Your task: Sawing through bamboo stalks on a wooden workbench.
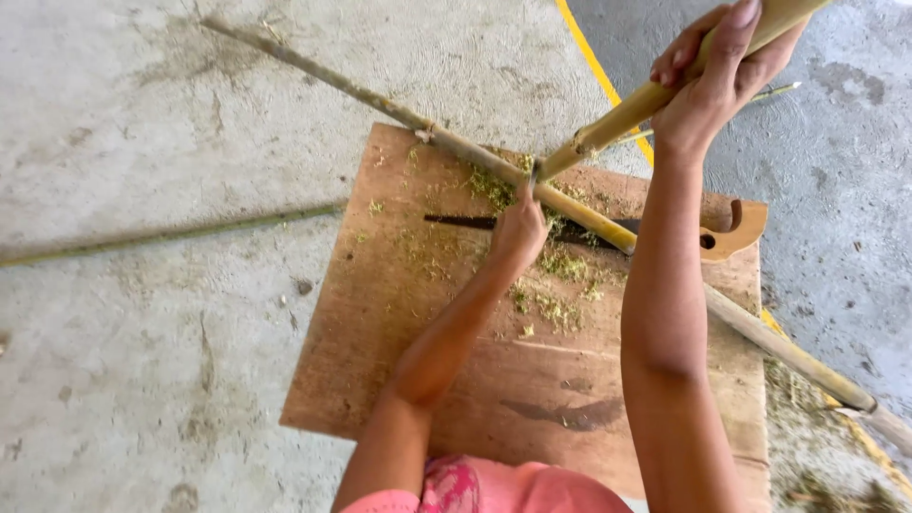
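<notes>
View from above of your two bare hands at work over a wooden board (532, 380) that lies flat on the concrete floor (142, 332).

Your left hand (520, 231) is clenched around a long bamboo pole (456, 144) and presses it down near the far edge of the board. This pole runs from the upper left of the floor, across the board, and on past its right edge to the lower right.

Your right hand (719, 68) is raised high at the upper right and grasps a second, thicker bamboo stick (627, 112). The stick slants down and to the left, and its lower tip touches the long pole just beside your left hand.

A saw (665, 233) with a dark blade and a curved wooden handle lies flat on the board beneath the long pole. The blade points left and the handle rests near the board's right edge.

Green and pale bamboo shavings (556, 285) are scattered on the board around and below your left hand.

On the floor to the left, well apart from the board, lies a thin green bamboo strip (171, 233). A yellow painted line (594, 57) crosses the floor beyond the board.
</notes>
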